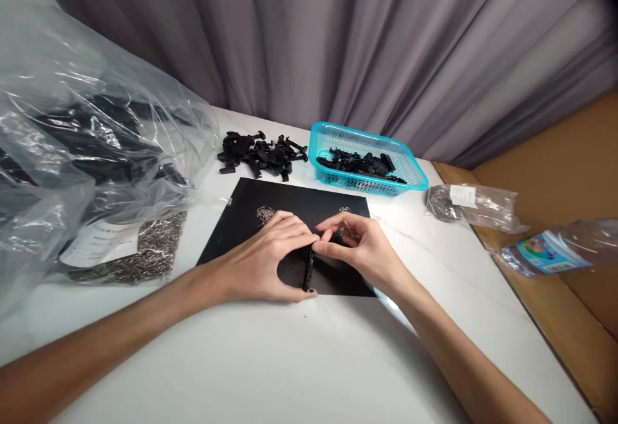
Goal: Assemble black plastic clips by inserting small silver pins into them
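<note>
My left hand (270,253) grips a narrow black plastic part (309,271) lengthwise, thumb at its near end and fingers at its far end. The part stands over a black mat (299,199). At its far end my right hand (360,244) is closed, thumb and forefinger pinched together; whatever lies between those fingertips is too small to make out. Beyond the left fingers sits a little heap of small metal pieces (264,215) on the mat. A second heap of metal pieces (344,210) is partly hidden behind my right hand.
Loose black plastic parts (261,154) lie behind the mat, beside a blue basket (420,183) holding similar parts. At left are a large clear bag (193,115) and a bag of metal pieces (154,250). A smaller bag (444,205) and a plastic bottle (550,253) lie right.
</note>
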A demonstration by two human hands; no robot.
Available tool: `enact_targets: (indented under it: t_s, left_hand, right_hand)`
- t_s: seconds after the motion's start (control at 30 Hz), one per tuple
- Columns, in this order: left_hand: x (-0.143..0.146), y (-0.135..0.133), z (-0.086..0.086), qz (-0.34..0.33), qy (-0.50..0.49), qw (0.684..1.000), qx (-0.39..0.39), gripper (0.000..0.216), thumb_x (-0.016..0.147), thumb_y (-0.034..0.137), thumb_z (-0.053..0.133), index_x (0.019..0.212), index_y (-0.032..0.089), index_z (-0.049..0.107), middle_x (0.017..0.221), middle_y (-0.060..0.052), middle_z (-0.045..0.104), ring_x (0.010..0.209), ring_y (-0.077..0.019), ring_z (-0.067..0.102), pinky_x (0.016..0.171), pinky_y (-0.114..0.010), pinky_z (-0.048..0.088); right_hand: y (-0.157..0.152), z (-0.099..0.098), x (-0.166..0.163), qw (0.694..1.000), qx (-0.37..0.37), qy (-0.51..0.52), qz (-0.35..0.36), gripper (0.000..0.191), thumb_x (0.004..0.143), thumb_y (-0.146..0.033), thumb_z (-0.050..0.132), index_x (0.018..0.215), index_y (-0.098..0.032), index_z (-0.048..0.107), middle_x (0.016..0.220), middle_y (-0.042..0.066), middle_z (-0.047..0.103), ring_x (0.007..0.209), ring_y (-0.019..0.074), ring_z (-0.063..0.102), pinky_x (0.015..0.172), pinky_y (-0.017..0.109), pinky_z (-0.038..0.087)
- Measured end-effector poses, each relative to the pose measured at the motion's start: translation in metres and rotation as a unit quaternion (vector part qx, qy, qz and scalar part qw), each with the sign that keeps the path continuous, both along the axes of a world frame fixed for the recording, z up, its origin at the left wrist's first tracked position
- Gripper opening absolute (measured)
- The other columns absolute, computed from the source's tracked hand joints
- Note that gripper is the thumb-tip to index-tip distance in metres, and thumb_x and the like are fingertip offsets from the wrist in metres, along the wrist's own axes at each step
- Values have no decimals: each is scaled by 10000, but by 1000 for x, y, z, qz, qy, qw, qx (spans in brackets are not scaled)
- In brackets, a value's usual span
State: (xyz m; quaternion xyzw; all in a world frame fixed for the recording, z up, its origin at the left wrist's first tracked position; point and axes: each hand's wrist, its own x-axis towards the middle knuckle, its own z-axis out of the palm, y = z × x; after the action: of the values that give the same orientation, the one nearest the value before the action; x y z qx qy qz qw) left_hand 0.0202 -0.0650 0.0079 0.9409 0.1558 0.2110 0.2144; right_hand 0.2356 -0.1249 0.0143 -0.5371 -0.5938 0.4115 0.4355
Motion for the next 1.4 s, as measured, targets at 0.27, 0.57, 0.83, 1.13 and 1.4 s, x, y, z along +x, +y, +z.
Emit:
enact_targets:
  t_s: [0.27, 0.57, 0.83, 1.13, 1.4]
  left_hand:
    - [1, -2, 3, 32, 11, 999, -1, 510, 733, 474, 841, 1132, 191, 694, 1061, -65, 667, 1060, -273, 557, 992, -424, 395]
    - [-1, 2, 0, 54, 1, 998, -13, 619, 762, 569, 818, 1261, 230, 678, 1142, -55, 696, 1113, -271, 562, 1021, -435, 390]
    - [-1, 1, -2, 66, -8, 998, -8, 639, 746, 590, 831, 1240, 215, 675, 1140, -54, 691, 1111, -271, 559, 1016, -439, 400]
    - [1, 1, -3, 59, -38, 998, -9, 607, 741, 538, 852, 1206, 191, 672, 1090, -57, 692, 1087, -266, 583, 1011, -443, 406]
    - [1, -1, -2, 51, -47, 997, -24, 526, 697, 427, 867, 1134, 195, 689, 1027, -42, 703, 1030, -259, 600, 994, -441, 410]
  right_hand:
    - [-9, 16, 6, 996, 26, -77, 35, 328, 984, -500, 639, 1029, -197, 754, 915, 36, 711, 873, 185, 649, 823, 326, 493]
    - [-9, 11, 9, 988, 119, -65, -69, 528, 1082, -556, 395, 877, -192, 718, 715, 19, 617, 652, 153, 571, 666, 300, 494]
    - [-8, 6, 2, 991, 132, 24, -23, 338, 1053, -428, 552, 894, -172, 704, 775, 24, 694, 670, 127, 654, 659, 254, 560]
    - [-12, 2, -2, 992, 122, -3, 12, 350, 1080, -373, 499, 963, -158, 748, 804, 35, 708, 701, 130, 651, 683, 265, 553]
    - [-14, -2, -6, 992, 129, -14, 7, 392, 1083, -387, 491, 949, -153, 776, 798, 49, 716, 676, 139, 641, 677, 288, 542]
